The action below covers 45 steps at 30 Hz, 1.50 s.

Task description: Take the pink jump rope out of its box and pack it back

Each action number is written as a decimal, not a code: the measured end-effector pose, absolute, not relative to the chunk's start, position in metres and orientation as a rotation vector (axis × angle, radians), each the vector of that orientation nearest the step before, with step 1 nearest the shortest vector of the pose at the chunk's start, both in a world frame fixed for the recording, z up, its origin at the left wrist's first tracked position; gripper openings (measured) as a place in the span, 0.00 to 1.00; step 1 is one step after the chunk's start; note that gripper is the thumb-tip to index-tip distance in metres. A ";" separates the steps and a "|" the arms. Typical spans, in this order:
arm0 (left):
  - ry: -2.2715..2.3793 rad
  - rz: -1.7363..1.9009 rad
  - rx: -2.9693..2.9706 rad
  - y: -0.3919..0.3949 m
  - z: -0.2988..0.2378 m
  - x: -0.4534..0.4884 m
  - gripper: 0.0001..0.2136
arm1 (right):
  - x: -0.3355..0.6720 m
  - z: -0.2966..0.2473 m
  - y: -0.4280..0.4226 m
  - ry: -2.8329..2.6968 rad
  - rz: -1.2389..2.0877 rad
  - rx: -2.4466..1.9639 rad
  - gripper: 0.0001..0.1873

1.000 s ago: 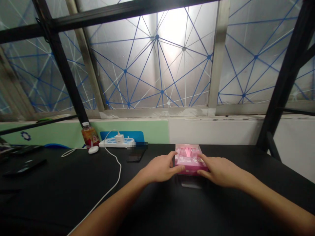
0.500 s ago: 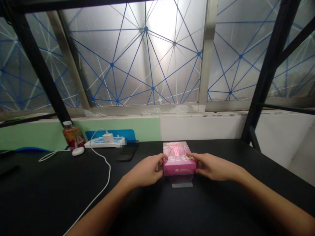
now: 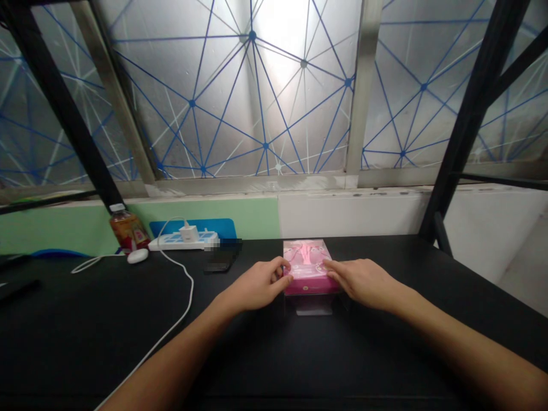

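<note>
A pink retail box [image 3: 307, 266] with a printed top and a pink ribbon-like design lies on the black table [image 3: 107, 342], a little right of centre. A clear plastic piece [image 3: 314, 305] shows at its near side. My left hand [image 3: 259, 284] presses its fingers against the box's left side. My right hand [image 3: 359, 282] lies at the right side, with its fingertips over the box's top edge. The box is held between both hands.
Towards the back left stand a power strip [image 3: 183, 241] with a white charger, a juice bottle [image 3: 128, 230], a white earbud case [image 3: 137, 256] and a dark phone [image 3: 220, 263]. A white cable [image 3: 184, 291] runs forward across the table. Black metal frame posts stand before a frosted window.
The view has tilted and shifted, and the pink box now sits squarer and farther forward between my hands. My fingers have slid back towards its side edges.
</note>
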<state>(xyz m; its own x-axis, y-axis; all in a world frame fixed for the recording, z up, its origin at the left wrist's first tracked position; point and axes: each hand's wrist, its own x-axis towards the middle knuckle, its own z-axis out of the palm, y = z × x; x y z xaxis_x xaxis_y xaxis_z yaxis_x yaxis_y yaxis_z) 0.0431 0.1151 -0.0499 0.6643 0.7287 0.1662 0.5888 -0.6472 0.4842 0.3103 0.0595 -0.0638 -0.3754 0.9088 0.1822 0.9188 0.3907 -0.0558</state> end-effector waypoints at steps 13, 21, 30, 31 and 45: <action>1.189 0.474 2.569 0.117 -0.048 0.042 0.15 | 0.296 -0.045 0.026 -2.630 -0.183 -1.173 0.30; 1.463 0.508 2.636 0.115 -0.046 0.053 0.14 | 0.270 -0.050 0.007 -2.845 0.180 -0.834 0.16; 1.655 0.447 2.639 0.171 -0.037 0.083 0.19 | 0.271 -0.024 -0.013 -2.978 0.397 -0.664 0.08; 1.660 0.443 2.637 0.177 -0.039 0.085 0.19 | 0.270 -0.022 -0.013 -2.999 0.380 -0.661 0.07; 1.615 0.446 2.680 0.181 -0.033 0.084 0.23 | 0.299 0.003 0.016 -2.679 0.739 -0.858 0.13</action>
